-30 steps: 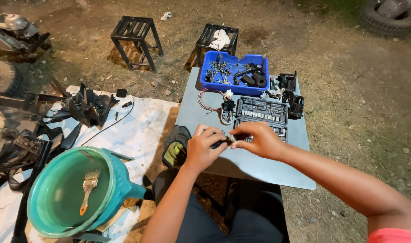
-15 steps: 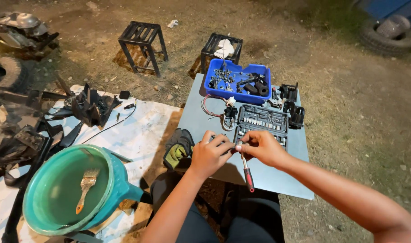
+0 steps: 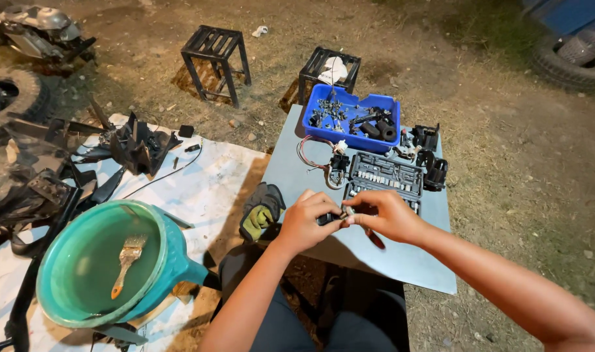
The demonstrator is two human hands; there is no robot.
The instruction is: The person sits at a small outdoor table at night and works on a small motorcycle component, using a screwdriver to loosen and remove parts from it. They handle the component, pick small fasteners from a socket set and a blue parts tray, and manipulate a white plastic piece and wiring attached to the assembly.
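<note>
At the centre of the frame, a small dark metal part [image 3: 342, 212] is pinched between the fingertips of the left hand [image 3: 305, 221] and the right hand [image 3: 387, 216], both sets of fingers drawn narrow around it. A red-handled tool [image 3: 376, 238] is seen beneath the right hand, apparently kept in the palm so the part can be worked; the grip on it cannot be told for certain. The hands are held just above the near edge of a grey-blue tabletop [image 3: 291, 173]. An open socket case [image 3: 383, 179] is laid just beyond them, within reach, and a blue rectangular bin [image 3: 349, 133] of loose hardware is set above it. A green glove [image 3: 260, 212] is draped over the table's left edge. At lower left, a paintbrush [image 3: 128, 261] is left in a teal basin [image 3: 108, 264] on a white sheet [image 3: 200, 189].
</note>
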